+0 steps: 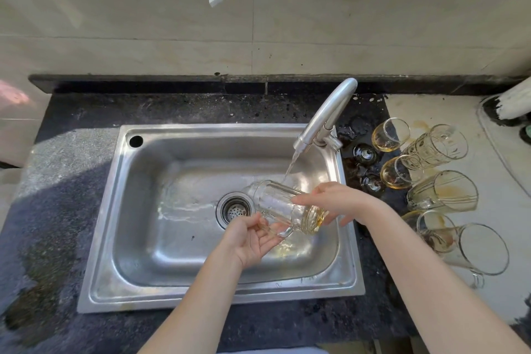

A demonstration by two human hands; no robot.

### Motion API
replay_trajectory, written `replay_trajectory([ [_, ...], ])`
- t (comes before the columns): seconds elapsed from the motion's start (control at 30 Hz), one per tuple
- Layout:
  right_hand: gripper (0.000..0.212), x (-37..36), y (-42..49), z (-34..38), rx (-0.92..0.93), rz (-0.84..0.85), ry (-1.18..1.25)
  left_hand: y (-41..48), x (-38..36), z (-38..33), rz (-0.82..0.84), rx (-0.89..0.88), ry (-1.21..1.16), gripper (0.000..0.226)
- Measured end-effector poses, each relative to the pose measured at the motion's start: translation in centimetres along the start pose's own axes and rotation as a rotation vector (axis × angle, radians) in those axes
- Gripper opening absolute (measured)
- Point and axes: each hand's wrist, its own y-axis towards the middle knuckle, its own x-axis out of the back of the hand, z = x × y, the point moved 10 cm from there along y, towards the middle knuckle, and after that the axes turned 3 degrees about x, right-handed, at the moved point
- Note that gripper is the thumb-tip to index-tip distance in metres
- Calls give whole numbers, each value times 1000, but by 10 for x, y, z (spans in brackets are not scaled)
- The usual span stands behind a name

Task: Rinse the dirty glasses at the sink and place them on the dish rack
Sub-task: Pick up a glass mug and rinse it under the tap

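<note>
1. my left hand (250, 238) is palm up under the mug (275, 204), fingers curled round its handle (283, 231). my right hand (336, 201) lies over the base end, fingers fairly straight along the upper wall and thumb dropped past the bottom. it steadies rather than grips.
2. the mug lies on its side between the two hands, over the sink (184, 129). its mouth points up and left, just above the drain (235, 208). a little amber liquid sits at the base end, under my right palm.
3. the water (291, 165) from the tap (324, 121) strikes the outside wall near the middle and, as far as i can see, does not go in.
4. to rinse well, i would turn the mouth up into the stream so the inside floods. then i would tip it toward the drain to carry the amber out, rolling it by the handle so every side is washed.
5. wet glass is likely to be slippery, so i judge the handle grip should stay firm throughout.
6. more dirty glasses (442, 195) lie tipped on the counter (71, 181) to the right of the sink, near my right forearm. i cannot see a dish rack.
</note>
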Motion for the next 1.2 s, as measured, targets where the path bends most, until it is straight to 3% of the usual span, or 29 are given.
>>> replay_trajectory([
  [0.17, 73, 9, 8, 34, 169, -265, 250, -4, -12, -19, 83, -121, -209, 40],
  [0.27, 50, 23, 6, 52, 242, -419, 253, -6, -19, -36, 86, -163, -163, 38],
  [0.33, 48, 27, 7, 58, 270, -465, 271, -6, -20, -45, 35, -186, -83, 33],
  [0.47, 51, 25, 7, 68, 320, -513, 239, -5, -26, -56, -98, -262, 106, 14],
  [0.6, 47, 24, -2, 70, 364, -579, 215, -4, -23, -61, -279, -307, 491, 22],
  [0.77, 47, 24, -7, 66, 390, -575, 247, -8, -23, -69, -319, -291, 743, 14],
  [0.83, 38, 24, -9, 68, 441, -594, 198, -8, -25, -65, -288, -249, 772, 22],
  [0.97, 40, 23, -4, 83, 559, -594, 128, -11, -24, -56, -277, -178, 801, 28],
  [1.1, 31, 30, 22, 66, 391, -525, 446, -9, -16, -57, -324, -169, 716, 32],
  [1.13, 29, 28, 23, 63, 357, -559, 462, -9, -14, -57, -337, -167, 679, 32],
  [1.2, 32, 23, 11, 73, 429, -674, 268, -7, -13, -53, -339, -150, 619, 33],
])
